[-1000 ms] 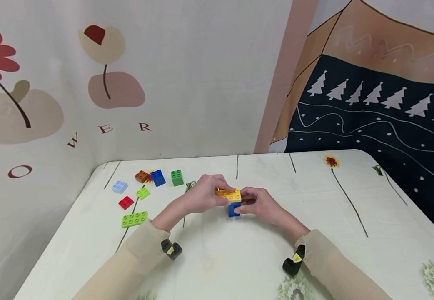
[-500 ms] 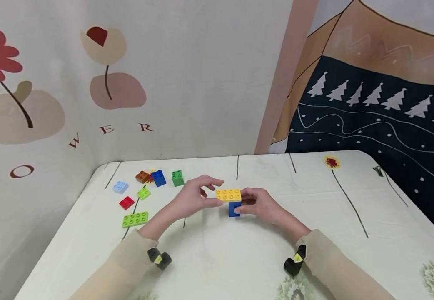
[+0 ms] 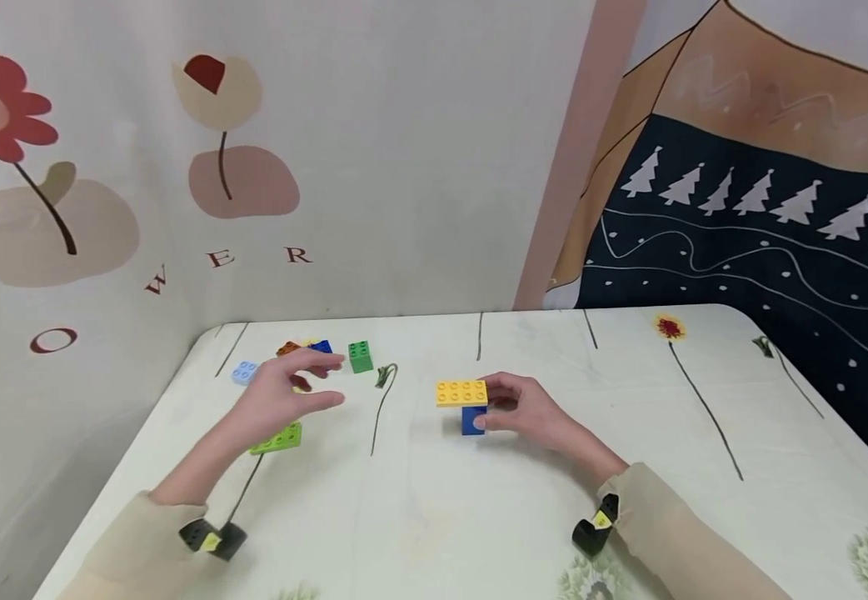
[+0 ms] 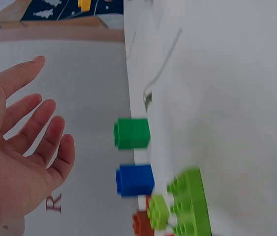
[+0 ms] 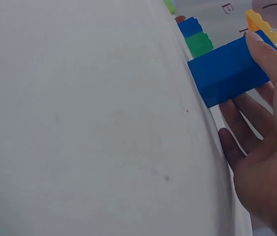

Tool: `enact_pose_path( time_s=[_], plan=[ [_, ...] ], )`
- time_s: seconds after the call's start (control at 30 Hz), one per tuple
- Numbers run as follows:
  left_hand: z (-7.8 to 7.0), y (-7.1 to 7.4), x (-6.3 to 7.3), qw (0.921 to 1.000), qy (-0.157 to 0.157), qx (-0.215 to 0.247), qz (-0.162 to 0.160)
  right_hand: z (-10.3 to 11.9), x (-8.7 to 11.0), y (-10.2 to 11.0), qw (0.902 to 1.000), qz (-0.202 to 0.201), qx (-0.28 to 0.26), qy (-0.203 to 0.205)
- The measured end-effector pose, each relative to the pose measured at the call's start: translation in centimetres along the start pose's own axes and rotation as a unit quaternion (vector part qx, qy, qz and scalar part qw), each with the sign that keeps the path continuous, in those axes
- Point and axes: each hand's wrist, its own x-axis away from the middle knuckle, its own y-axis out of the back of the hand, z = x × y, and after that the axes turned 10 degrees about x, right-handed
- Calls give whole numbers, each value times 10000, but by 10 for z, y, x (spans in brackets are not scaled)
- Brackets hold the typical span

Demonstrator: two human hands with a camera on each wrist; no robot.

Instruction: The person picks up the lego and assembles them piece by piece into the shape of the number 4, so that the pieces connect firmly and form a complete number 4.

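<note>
My right hand [image 3: 530, 410] pinches a blue building brick [image 3: 473, 422] between thumb and fingers, near the middle of the table. A long yellow brick [image 3: 461, 393] sits across the top of that blue brick and sticks out to the left. In the right wrist view the thumb lies on the side of the blue brick [image 5: 227, 69], and the yellow brick [image 5: 261, 23] shows behind it. Away to the left, my left hand [image 3: 276, 400] hangs above the loose bricks, thumb and fingers spread apart and holding nothing. It hides some of those bricks from the head view.
Loose bricks lie at the table's left: a green one [image 3: 360, 357], a dark blue one [image 3: 321, 347], a brown one [image 3: 287, 347], a light blue one [image 3: 244, 372] and a long lime one [image 3: 284, 437]. A printed curtain [image 3: 404, 167] stands behind the table [image 3: 419, 533].
My left hand has let go of the yellow brick and moved left, over the loose bricks. The right hand has stayed on the blue brick, with the yellow one still on top.
</note>
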Motion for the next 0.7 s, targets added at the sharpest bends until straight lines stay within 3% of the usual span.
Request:
enact_pose_path(
  time_s=[0.17,0.3,0.47,0.7],
  plan=[
    [13,27,16,9990,191,-289,-291,0,2,-1,9989,12,-452,96],
    [24,41,28,9979,350,-389,-389,3,4,-3,9972,-37,-740,31],
    [40,47,40,9970,547,-466,-273,5,5,-6,9961,-154,-866,-3],
    [58,51,50,9946,694,-637,-426,8,4,-10,9955,-279,-904,37]
  ],
)
